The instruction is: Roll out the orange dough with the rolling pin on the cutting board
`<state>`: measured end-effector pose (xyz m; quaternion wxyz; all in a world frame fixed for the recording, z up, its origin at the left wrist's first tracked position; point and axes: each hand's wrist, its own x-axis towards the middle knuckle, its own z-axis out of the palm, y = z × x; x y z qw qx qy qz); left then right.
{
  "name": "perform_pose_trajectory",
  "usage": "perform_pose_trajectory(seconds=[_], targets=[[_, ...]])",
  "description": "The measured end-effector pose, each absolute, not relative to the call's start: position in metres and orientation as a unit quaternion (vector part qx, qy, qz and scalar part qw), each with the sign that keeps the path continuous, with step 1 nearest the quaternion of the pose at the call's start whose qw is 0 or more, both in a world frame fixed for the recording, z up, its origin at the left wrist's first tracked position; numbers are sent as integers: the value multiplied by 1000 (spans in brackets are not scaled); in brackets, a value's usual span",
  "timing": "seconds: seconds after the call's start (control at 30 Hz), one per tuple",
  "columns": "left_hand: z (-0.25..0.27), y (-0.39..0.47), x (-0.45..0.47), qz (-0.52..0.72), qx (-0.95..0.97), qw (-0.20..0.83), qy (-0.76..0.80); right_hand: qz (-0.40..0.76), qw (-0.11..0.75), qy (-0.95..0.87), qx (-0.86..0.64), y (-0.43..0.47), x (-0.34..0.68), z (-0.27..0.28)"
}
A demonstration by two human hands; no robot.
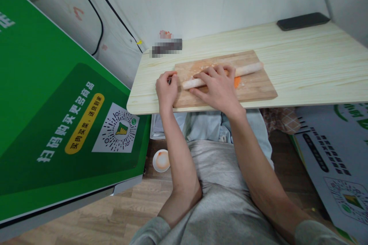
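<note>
A pale, floury rolling pin (248,69) lies slantwise across a wooden cutting board (258,91). My right hand (218,86) is laid over its left half, fingers bent over the far side and thumb on the near side. Under that hand an orange piece of dough (237,82) shows in part; the rest is covered. My left hand (167,90) is at the board's left edge with thumb and fingers curled together. A touch of orange shows at its fingertips, but I cannot make out what is between them. Whitish crumbs or flour dot the board.
The light wooden table (310,65) carries a black phone (303,21) at the back right and a dark blurred object (166,48) at the back left. A green panel (71,103) stands close on the left. Below the table is a small white dish (161,160).
</note>
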<state>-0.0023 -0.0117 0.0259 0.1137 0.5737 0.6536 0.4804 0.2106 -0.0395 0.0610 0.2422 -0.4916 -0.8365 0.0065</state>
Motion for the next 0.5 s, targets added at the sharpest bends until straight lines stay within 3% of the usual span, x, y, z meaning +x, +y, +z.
perform_pose_trajectory(seconds=[0.5], targets=[[24, -11, -3, 476, 580, 109, 652, 3, 269, -835, -480, -37, 212, 56]])
